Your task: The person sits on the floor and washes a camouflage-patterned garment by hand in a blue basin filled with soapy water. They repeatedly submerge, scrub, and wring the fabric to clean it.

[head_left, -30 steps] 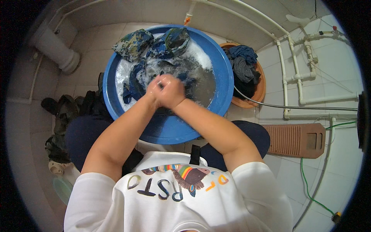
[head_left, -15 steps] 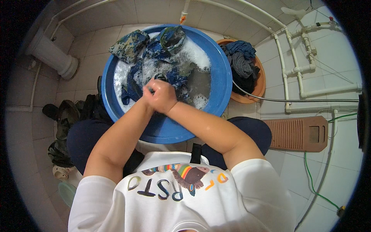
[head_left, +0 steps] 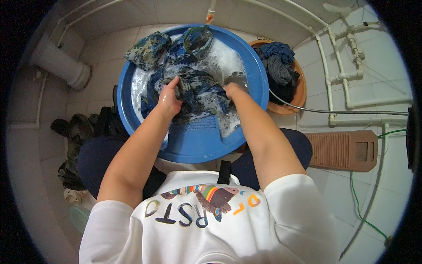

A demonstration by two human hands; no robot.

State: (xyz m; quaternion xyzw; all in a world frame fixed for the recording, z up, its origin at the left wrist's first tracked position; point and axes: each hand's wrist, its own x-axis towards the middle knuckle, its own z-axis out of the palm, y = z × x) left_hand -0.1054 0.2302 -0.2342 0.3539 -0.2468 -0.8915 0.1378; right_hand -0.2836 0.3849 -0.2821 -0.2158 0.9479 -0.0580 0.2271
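A soaked blue-green camouflage garment (head_left: 198, 88) lies spread in sudsy grey water inside a round blue basin (head_left: 259, 99). My left hand (head_left: 169, 97) grips its left part, thumb up along the cloth and fingers mostly hidden behind it. At the garment's right end my right hand (head_left: 231, 89) is closed on the fabric, its fingertips out of sight at the waterline. Between the hands the cloth is stretched and creased. A ridged washboard surface (head_left: 193, 124) built into the basin shows just below it. Bunched camouflage cloth (head_left: 149, 50) rests over the far left rim.
Behind the basin at right, an orange tub (head_left: 300, 90) holds dark clothes (head_left: 281, 70). A grey hose (head_left: 334, 111) runs from the right toward the basin. A brown washboard (head_left: 338, 151) lies beside my right knee. Dark clothing (head_left: 79, 132) is heaped at left; white pipes (head_left: 325, 75) line the wall.
My hands were pressed together over the basin's middle; they have moved apart, the right one toward the right side. The garment now spreads between them, and the basin's ridged surface shows.
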